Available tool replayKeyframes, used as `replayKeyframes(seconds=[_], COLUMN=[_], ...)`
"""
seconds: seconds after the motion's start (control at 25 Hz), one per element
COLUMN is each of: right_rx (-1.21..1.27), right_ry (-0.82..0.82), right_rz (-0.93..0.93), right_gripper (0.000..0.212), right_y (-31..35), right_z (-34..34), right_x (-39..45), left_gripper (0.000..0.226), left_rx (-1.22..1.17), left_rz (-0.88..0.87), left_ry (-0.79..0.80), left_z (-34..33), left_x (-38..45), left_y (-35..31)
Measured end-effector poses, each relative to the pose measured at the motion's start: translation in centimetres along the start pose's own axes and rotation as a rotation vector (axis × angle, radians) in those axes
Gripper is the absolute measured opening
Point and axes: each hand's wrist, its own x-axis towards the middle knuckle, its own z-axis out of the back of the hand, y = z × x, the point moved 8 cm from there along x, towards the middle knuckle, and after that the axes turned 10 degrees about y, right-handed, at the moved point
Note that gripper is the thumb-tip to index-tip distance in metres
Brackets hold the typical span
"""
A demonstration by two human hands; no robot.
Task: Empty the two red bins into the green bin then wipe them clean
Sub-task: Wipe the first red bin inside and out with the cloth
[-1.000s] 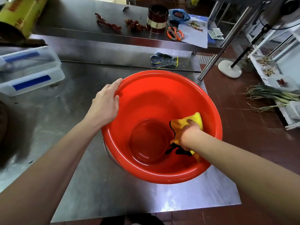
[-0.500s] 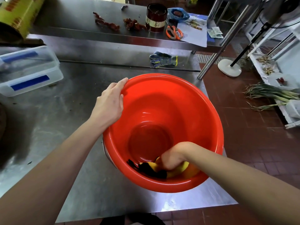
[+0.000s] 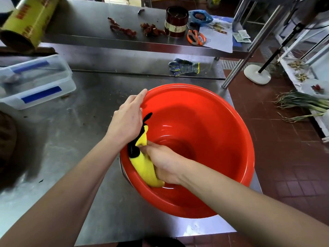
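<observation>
A large red bin (image 3: pixel 213 132) stands on the steel table (image 3: pixel 74 139), near its right edge. My left hand (image 3: pixel 127 120) grips the bin's left rim, fingers over the outside and thumb inside. My right hand (image 3: pixel 163 163) is down inside the bin and holds a yellow and black cloth (image 3: pixel 144 164) against the inner left wall. The bin's inside looks bare and shiny. No green bin and no second red bin are in view.
A clear lidded box with blue tape (image 3: pixel 35 81) sits at the table's left. A work glove (image 3: pixel 185 67) lies behind the bin. The back shelf holds dried chillies (image 3: pixel 124 30), a dark tin (image 3: pixel 176 21) and orange scissors (image 3: pixel 195 37). Green onions (image 3: pixel 300 104) lie at the right.
My right hand has swept the cloth from the bin's right wall, round the near side, up to the left wall. The left hand has kept its grip on the rim.
</observation>
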Motion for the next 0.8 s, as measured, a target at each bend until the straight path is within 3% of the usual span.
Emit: replayKeyframes(seconds=[0.2, 0.36, 0.48, 0.6, 0.72, 0.8], right_rx=[0.26, 0.411, 0.368, 0.116, -0.434, -0.723], right_ry=[-0.093, -0.29, -0.471, -0.533, -0.498, -0.468], right_rz=[0.095, 0.21, 0.263, 0.274, 0.268, 0.269], right_gripper=[0.043, 0.036, 0.042, 0.06, 0.061, 0.05], right_y=[2.7, 4.7, 5.1, 5.4, 6.3, 6.5], right_z=[1.0, 4.7, 6.7, 6.6, 5.2, 4.4], right_x=[4.5, 7.0, 6.6, 4.9, 3.0, 1.8], left_gripper=[0.059, 0.058, 0.058, 0.058, 0.059, 0.059], left_rx=[0.016, -0.014, -0.024, -0.026, -0.02, -0.022], left_rz=[0.004, -0.008, -0.018, -0.011, 0.002, 0.016], left_ry=[0.022, 0.026, 0.025, 0.009, -0.007, 0.0], left_z=[-0.2, -0.1, -0.1, -0.1, -0.1, -0.2], left_x=[0.1, 0.0, -0.1, -0.3, -0.3, -0.3], left_y=[0.1, 0.1, 0.1, 0.2, 0.5, 0.6])
